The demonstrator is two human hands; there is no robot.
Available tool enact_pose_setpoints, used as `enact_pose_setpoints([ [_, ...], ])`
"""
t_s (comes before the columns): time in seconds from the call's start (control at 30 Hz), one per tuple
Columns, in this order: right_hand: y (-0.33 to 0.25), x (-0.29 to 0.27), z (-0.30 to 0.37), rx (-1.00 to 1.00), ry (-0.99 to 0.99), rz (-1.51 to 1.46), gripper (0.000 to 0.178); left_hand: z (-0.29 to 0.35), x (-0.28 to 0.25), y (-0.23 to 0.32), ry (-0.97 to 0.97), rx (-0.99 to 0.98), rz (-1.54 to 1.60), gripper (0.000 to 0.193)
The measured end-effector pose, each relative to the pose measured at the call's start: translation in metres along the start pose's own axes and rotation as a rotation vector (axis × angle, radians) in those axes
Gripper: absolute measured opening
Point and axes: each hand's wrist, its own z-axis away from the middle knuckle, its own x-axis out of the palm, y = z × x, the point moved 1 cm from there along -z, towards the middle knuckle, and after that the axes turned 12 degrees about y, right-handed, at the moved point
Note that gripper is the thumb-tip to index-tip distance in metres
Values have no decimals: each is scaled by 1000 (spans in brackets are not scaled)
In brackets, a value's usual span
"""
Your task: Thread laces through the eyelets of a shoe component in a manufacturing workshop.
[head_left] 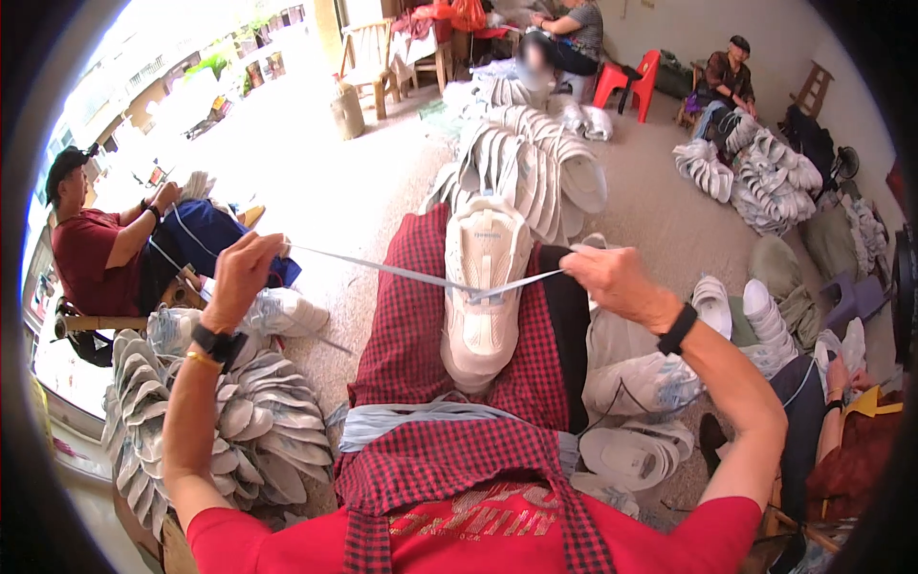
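Observation:
A white sneaker (483, 330) rests between my thighs, its toe toward me and its tongue pointing away. A pale blue-grey shoelace (392, 270) runs from hand to hand, dipping in a shallow V over the shoe. My left hand (247, 273), closed, pinches one end of the lace, raised to the left of the shoe. Closed as well, my right hand (617, 277) grips the other side of it, at the right. More pale laces (421, 426) lie in a bundle across my lap on the red-and-black checked apron (449, 464).
Stacked shoe uppers (229, 430) stand to my left, and a long row of them (531, 172) stretches ahead. Finished-looking white shoes (636, 454) lie at my right. Other people sit around, one at left (105, 234). A red plastic chair (626, 81) stands farther back.

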Motion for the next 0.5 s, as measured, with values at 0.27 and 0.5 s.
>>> enact_pose_setpoints([
  [0.27,65,-201,18,223,42,430,22,-7,-147,-64,252,49,-301,23],
  [0.5,94,-378,36,382,234,894,26,14,-282,-93,336,-40,-506,22],
])
